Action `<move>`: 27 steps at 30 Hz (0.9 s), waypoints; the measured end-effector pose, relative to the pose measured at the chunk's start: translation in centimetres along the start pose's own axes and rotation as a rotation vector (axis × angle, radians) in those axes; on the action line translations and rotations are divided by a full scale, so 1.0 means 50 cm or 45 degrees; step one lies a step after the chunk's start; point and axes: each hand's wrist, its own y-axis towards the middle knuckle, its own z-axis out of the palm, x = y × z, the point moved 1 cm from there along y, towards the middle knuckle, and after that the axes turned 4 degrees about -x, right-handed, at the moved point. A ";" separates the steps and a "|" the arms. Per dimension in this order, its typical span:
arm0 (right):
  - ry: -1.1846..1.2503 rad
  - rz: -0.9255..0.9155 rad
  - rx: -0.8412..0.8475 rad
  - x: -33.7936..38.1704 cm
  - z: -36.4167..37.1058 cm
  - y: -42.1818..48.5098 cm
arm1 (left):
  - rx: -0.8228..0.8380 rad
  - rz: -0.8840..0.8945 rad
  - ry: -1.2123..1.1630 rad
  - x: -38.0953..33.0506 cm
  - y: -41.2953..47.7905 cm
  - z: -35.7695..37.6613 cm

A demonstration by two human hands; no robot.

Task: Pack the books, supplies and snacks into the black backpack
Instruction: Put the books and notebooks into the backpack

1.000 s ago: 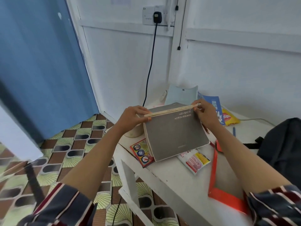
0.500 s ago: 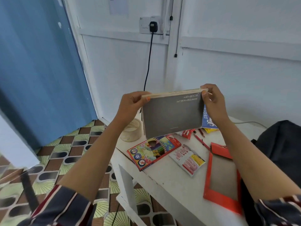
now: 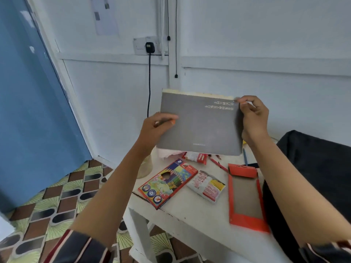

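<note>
In the head view a grey book (image 3: 199, 126) is held upright in the air above the tabletop's (image 3: 190, 209) far edge, the left hand (image 3: 153, 128) gripping its left edge, the right hand (image 3: 253, 118) pinching its top right corner, with the black backpack (image 3: 313, 158) at the tabletop's right edge and a coloured-pencil box (image 3: 168, 182) near its left edge.

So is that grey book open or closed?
Closed: the flat grey paperback book shows one unbroken cover, its page edges together on top.
</note>
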 end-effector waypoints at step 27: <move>-0.116 0.481 -0.172 0.193 -0.525 -0.330 | 0.853 -0.306 -0.398 -0.055 -0.188 0.427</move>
